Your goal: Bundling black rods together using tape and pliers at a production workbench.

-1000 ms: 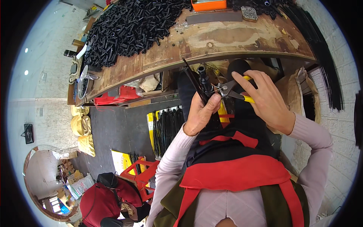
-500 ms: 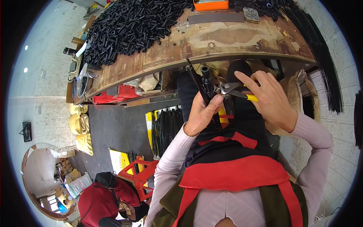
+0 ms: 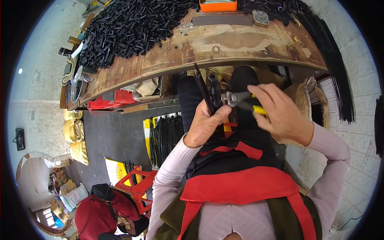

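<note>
Both forearms, in pale pink sleeves, rise from the lower edge and bend inward at the elbows, so the hands meet in front of the chest. The left hand (image 3: pixel 206 126) is curled into a loose fist, thumb pressed across the top (its palm is turned away from view). The right hand (image 3: pixel 282 116) sits just beside it, slightly higher, fingers folded closed, wrist bent toward the left.

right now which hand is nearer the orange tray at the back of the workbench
Right. The right hand, gripping yellow-handled pliers, sits below the orange tray; the left hand is lower and further left.
</note>
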The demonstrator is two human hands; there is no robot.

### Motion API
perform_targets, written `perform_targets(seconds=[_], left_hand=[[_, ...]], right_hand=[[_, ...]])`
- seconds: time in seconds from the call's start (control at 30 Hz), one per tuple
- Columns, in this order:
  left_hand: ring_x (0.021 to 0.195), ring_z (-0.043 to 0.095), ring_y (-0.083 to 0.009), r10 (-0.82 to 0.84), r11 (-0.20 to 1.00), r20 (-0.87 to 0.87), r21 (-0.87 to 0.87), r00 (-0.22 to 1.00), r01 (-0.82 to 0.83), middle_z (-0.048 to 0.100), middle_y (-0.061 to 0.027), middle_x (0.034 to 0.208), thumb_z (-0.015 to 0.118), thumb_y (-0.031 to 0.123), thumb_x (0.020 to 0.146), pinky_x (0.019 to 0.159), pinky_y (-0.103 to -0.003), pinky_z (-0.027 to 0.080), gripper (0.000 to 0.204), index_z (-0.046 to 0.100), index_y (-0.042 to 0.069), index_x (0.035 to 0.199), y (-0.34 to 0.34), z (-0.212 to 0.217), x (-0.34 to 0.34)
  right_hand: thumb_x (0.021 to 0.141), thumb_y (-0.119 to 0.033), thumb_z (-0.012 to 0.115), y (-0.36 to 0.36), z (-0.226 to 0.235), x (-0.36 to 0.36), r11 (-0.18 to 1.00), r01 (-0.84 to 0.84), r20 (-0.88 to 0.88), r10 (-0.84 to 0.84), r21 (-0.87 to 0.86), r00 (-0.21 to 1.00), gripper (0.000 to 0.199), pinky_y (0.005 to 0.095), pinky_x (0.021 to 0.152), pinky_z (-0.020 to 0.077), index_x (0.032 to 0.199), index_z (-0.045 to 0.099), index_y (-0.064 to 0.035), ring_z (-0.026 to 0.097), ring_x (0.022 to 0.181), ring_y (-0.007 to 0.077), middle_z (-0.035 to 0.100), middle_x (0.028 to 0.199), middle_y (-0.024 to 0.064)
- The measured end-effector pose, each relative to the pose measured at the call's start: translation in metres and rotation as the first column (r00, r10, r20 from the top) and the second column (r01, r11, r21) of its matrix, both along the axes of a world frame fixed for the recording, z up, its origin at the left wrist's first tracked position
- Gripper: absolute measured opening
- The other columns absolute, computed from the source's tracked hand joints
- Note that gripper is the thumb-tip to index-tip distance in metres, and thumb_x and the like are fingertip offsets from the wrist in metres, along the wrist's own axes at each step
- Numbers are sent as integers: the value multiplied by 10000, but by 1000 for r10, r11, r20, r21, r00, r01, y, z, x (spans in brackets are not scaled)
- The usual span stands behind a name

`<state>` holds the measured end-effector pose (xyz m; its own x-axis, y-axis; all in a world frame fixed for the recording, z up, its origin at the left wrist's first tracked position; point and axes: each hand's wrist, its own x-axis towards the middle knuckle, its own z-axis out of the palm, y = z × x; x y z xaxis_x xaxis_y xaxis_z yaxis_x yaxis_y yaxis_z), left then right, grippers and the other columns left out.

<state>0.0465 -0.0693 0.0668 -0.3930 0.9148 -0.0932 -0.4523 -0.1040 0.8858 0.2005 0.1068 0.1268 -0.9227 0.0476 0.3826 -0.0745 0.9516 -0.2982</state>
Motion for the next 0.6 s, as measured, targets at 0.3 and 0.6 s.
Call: perform_targets(seconds=[0.3, 0.6], left_hand=[[744, 467, -39, -83, 993, 2, 90, 997, 82, 536, 56, 858, 698, 237, 916, 632, -206, 409, 251, 565, 75, 1055, 0, -4, 1], [653, 402, -30, 146, 988, -42, 60, 988, -143, 458, 68, 751, 720, 266, 895, 562, -188, 328, 344, 555, 50, 1106, 5, 2, 8]], right_hand=[[777, -149, 729, 11, 12, 0, 242, 530, 543, 645, -813, 538, 427, 250, 556, 453, 1110, 500, -11, 607, 619, 118, 607, 716, 44], [832, -88, 620, 19, 19, 1, 997, -68, 333, 78, -43, 940, 442, 350, 648, 523, 1243, 486, 1, 645, 708, 313, 629, 868, 143]])
